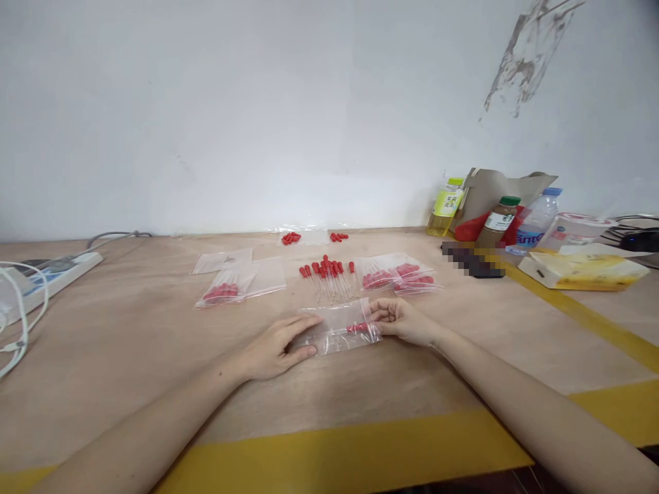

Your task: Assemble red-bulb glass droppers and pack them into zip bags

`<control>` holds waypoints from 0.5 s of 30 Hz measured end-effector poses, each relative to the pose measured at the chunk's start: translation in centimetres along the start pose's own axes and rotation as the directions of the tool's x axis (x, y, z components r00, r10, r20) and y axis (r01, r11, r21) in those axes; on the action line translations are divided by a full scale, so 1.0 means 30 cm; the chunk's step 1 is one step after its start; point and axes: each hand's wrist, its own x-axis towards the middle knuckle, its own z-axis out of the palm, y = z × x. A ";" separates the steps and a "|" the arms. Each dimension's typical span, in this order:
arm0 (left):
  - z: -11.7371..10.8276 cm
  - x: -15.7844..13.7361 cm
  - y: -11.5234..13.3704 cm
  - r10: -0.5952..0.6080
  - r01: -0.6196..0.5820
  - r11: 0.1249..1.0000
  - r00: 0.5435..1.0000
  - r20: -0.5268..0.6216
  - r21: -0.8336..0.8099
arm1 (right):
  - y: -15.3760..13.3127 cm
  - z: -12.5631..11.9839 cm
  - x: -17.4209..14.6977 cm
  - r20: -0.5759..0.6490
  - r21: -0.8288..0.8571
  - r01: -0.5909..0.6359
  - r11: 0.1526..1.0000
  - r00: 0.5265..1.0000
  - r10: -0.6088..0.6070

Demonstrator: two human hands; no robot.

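A clear plastic bag [334, 339] lies on the table between my hands. At its right end is a dropper with a red rubber bulb [356, 328]; I cannot tell how much of it is inside. My left hand [281, 346] rests at the bag's left end, fingers stretched and thumb apart. With thumb and fingers closed, my right hand [404, 321] pinches the bag's right edge beside the red bulb. Just beyond the bag, several loose droppers with red bulbs [327, 269] lie with their thin tubes pointing toward me.
Filled bags of droppers [396, 274] lie at right, another bag [222, 291] at left by flat bags [265, 274]. Loose red bulbs [291, 238] lie near the wall. Bottles [497, 223], a tissue pack [584, 267] and a dark, partly blurred object [473, 261] stand right; a power strip [56, 283] left.
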 end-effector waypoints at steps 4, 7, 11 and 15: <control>0.002 0.001 -0.002 0.023 -0.023 1.000 1.000 0.012 -0.006 | 0.005 0.008 0.006 -0.059 -0.102 0.015 0.995 0.998 -0.021; 0.003 -0.001 -0.005 0.021 -0.021 1.000 1.000 0.022 -0.011 | -0.022 -0.014 -0.003 -0.202 -0.436 0.008 0.900 0.974 -0.107; 0.004 -0.001 -0.007 0.014 -0.014 0.999 1.000 0.020 -0.040 | -0.091 -0.040 0.018 -0.338 -0.810 -0.083 0.581 0.876 -0.345; 0.003 0.004 -0.008 0.018 -0.017 0.998 1.000 0.018 -0.068 | -0.148 -0.021 0.144 -0.345 -0.874 -0.181 0.452 0.885 -0.313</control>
